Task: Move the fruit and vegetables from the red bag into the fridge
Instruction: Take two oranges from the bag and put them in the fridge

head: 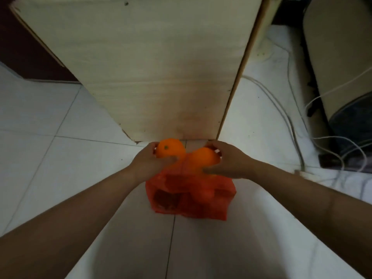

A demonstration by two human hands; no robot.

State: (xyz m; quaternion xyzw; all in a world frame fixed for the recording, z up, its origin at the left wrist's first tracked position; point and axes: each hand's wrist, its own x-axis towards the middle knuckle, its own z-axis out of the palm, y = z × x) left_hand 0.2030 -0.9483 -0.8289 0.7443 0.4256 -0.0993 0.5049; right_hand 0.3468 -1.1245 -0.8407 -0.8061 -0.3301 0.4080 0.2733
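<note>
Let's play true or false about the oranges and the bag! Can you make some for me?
1. The left hand holds an orange. True.
2. The right hand is empty. False: it holds a second orange.
3. The bag is blue. False: it is red.
4. The bag sits on a table. False: it sits on the floor.
5. Some cables lie on the floor at the right. True.
</note>
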